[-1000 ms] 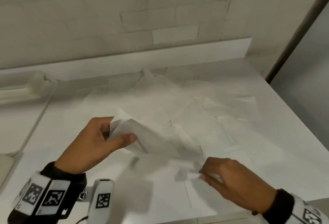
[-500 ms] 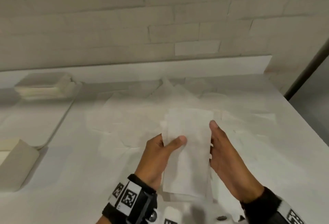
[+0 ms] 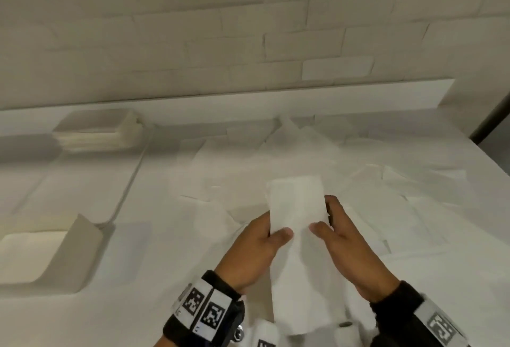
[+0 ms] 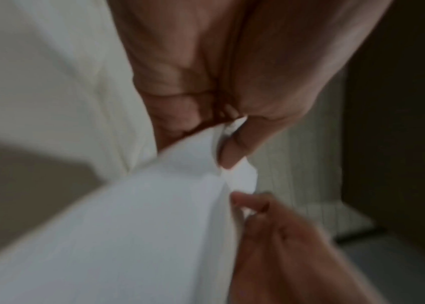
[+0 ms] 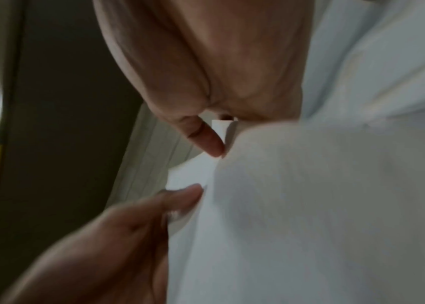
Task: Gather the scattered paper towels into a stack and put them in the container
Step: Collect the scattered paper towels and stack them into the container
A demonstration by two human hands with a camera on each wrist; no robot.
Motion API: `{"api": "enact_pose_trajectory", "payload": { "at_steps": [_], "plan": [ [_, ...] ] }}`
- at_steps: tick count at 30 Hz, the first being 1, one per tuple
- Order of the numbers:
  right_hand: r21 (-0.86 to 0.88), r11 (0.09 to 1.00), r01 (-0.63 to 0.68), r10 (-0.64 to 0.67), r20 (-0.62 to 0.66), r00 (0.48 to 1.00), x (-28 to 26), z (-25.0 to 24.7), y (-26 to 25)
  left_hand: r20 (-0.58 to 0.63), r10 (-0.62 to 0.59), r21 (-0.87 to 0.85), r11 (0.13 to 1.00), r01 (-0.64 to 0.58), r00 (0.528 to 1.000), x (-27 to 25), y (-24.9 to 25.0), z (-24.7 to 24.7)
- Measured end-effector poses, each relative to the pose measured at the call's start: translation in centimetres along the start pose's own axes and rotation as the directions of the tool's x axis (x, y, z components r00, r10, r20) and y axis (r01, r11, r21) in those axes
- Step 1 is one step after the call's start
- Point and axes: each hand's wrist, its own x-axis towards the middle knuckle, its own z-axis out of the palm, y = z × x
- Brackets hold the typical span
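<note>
From the head view we see the whole scene: our left hand (image 3: 256, 252) and our right hand (image 3: 350, 250) together hold up a folded white paper towel bundle (image 3: 296, 208), long and rectangular, above the white table (image 3: 138, 305); each thumb lies on its near face with the fingers behind, so both hands pinch it from either side; beyond it the loose white paper towels (image 3: 372, 181) lie scattered and overlapping across the table, thin, soft and creased; at far left sits a neat stack of folded cream towels (image 3: 96, 134), and nearer, at the left edge, a shallow off-white container (image 3: 74, 252) with a raised wall; a pale painted brick wall (image 3: 248, 29) rises behind.

The wrist views show none of that layout but give the grip closely; in the left wrist view the thumb tip presses the sheet's crumpled edge against the curled fingers (image 4: 177, 115), the paper matte and smooth, blurred lower down; the right wrist view shows the right thumb touching the bundle's edge, and the left hand's finger meeting the same edge from below.
</note>
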Motion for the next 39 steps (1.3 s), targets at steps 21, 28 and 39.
{"api": "enact_pose_trajectory", "payload": {
  "at_steps": [21,28,39],
  "plan": [
    [-0.288,0.956,-0.052,0.069,0.049,0.996,0.5,3.4,2.8,-0.336,-0.007,-0.255,0.963,-0.084,0.942,-2.7,0.3,-1.1],
    [-0.3,0.948,0.109,0.01,0.367,0.93,3.8,9.7,-3.4,-0.517,-0.233,-0.68,0.696,-0.231,0.824,-6.2,1.9,-10.9],
    [-0.424,0.759,0.494,-0.097,0.677,0.73,12.4,37.4,-11.8,-0.844,0.135,0.182,0.983,0.041,0.519,-20.7,-1.7,-41.5]
  ]
}}
